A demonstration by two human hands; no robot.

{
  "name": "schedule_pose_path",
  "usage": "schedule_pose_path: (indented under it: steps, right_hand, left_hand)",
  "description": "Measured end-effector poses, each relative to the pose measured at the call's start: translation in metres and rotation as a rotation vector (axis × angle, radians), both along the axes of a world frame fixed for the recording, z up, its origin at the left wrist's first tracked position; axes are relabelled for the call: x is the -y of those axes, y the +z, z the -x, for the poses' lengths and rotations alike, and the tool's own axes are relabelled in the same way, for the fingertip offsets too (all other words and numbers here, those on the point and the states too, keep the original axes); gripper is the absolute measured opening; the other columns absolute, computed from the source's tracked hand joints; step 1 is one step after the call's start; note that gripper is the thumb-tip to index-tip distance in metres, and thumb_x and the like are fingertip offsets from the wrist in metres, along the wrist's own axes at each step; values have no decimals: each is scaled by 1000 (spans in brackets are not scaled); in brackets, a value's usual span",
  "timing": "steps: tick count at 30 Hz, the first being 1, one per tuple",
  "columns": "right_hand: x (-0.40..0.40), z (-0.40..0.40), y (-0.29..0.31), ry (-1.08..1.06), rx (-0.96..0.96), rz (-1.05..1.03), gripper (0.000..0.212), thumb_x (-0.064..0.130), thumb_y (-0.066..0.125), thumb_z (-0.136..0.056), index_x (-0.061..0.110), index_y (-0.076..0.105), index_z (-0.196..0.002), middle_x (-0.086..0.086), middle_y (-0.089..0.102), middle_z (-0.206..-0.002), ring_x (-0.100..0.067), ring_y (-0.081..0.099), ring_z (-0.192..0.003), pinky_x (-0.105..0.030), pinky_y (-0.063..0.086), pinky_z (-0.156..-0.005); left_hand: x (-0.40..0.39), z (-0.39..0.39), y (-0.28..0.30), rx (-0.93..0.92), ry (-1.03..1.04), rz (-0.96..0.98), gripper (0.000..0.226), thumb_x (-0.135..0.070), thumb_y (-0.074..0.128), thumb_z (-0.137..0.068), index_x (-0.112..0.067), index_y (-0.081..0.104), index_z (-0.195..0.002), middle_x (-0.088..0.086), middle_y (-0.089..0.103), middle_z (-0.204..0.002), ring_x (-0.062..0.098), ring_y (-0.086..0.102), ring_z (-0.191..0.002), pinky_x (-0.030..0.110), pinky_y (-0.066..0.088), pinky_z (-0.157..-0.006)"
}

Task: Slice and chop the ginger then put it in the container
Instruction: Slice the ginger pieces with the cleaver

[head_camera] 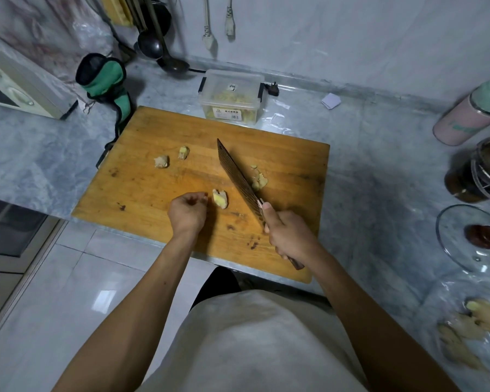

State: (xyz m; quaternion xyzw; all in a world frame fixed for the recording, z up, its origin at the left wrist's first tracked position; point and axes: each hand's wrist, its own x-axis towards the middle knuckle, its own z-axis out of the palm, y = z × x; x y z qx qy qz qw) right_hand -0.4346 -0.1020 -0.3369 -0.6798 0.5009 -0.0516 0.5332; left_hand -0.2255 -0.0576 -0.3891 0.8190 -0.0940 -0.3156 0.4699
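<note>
A clear plastic lidded container [232, 98] with black side clips stands on the grey marble worktop [379, 171] just beyond the far edge of the rectangular wooden chopping board [159, 188]; pale yellow chopped ginger shows through its walls. At the right edge a clear plastic bag [473, 329] holds whole knobbly ginger roots.

The right hand [287, 233] grasps the wooden handle of a broad dark-bladed kitchen knife [238, 176], whose blade slants away across the board. The left hand [188, 211] rests on the board with fingers loosely curled, holding nothing, just beside a cut yellow ginger chunk [220, 198]. Thin ginger slices [258, 179] lie right of the blade, and two small tan ginger pieces [161, 161] sit apart near the board's middle left.
</note>
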Motion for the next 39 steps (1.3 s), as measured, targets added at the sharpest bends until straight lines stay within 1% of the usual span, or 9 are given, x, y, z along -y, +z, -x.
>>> schedule_pose_path:
  steps: [5, 8, 11, 19, 22, 26, 30, 34, 39]
  right_hand:
    - [5, 6, 2, -22, 30, -77, 65, 62, 28, -104, 11, 59, -76, -3, 50, -54, -14, 46, -40, -26, 40, -45]
    - [2, 0, 0, -26, 26, -147, 62, 62, 29, -103, 13, 58, -79, 1, 50, -55, -13, 46, -41, -26, 41, -43]
    - [3, -3, 0, -59, 29, -181, 63, 63, 29, -103, 13, 59, -79, 1, 51, -57, -11, 46, -41, -25, 41, -42]
    - [22, 13, 2, -136, 7, -115, 63, 62, 27, -103, 14, 54, -73, 0, 50, -55, -13, 45, -40, -26, 40, -43]
    - [21, 11, 3, -103, 20, -110, 63, 62, 27, -104, 15, 54, -73, 1, 49, -53, -13, 45, -39, -26, 40, -43]
    - [17, 5, 2, -72, 50, -156, 63, 63, 28, -103, 14, 56, -76, 3, 50, -52, -12, 45, -40, -27, 41, -44]
    - [19, 5, 2, -50, 41, -175, 61, 63, 30, -103, 14, 56, -76, 3, 50, -53, -12, 45, -39, -26, 41, -43]
    - [24, 8, 2, -56, 25, -164, 62, 61, 30, -103, 12, 57, -78, 1, 50, -54, -12, 44, -39, -26, 40, -41]
    - [20, 5, 2, -14, 16, -105, 62, 60, 30, -104, 13, 56, -75, 0, 50, -54, -13, 45, -39, -25, 40, -42]
  left_hand:
    - [-9, -1, 10, 183, -205, 9, 12, -14, 66, -92, -16, 75, -100, -3, 72, -94, 13, 65, -91, 28, 53, -89]
    - [-5, 0, 3, 242, -392, -73, 37, -17, 72, -88, -18, 66, -124, -1, 68, -116, 14, 61, -108, 26, 47, -98]
    - [-1, 2, -6, 279, -459, -104, 52, -22, 76, -84, -21, 60, -133, 4, 64, -126, 16, 62, -111, 30, 48, -101]
    - [1, 4, -9, 313, -435, -110, 44, -23, 80, -81, -21, 66, -122, 6, 65, -122, 19, 63, -107, 32, 50, -98]
    - [-2, 12, -5, 314, -408, -55, 41, -14, 79, -81, -18, 59, -117, 1, 64, -112, 18, 61, -100, 28, 49, -89]
    - [-5, 21, 0, 282, -332, 34, 35, -6, 76, -82, -21, 56, -106, -6, 65, -91, 11, 62, -87, 14, 45, -71]
    - [-8, 19, 0, 277, -248, 87, 29, -4, 72, -85, -25, 61, -101, -7, 65, -86, 5, 62, -82, 20, 51, -75]
    - [-8, 17, 1, 306, -251, 69, 30, -8, 70, -88, -20, 67, -115, -5, 67, -90, 6, 61, -83, 19, 47, -77]
    - [-7, 11, -1, 358, -225, -12, 25, -11, 67, -90, -11, 71, -114, 3, 73, -103, 12, 63, -89, 20, 45, -81]
